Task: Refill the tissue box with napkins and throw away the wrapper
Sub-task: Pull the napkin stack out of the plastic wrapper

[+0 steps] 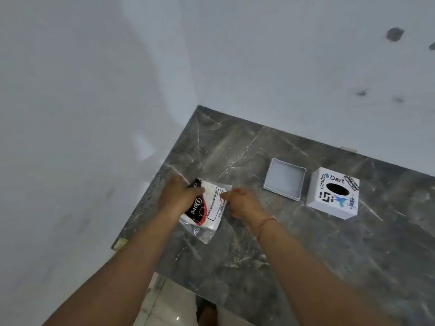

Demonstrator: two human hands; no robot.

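A pack of napkins [207, 209] in a clear plastic wrapper with a red, black and white "Dove" print lies near the left edge of the counter. My left hand [175, 196] grips its far left end. My right hand [240, 203] pinches the wrapper's far right corner. To the right sits the white tissue box base [284, 178], an open shallow tray with nothing visible inside. Beside it stands the white tissue box cover [333, 194] with stickers and a dark oval slot on top.
The dark grey marble counter [306, 255] meets white walls at the back and left. Its left edge and front corner drop to a pale tiled floor [169, 304]. Bare counter surface lies in front of the box parts.
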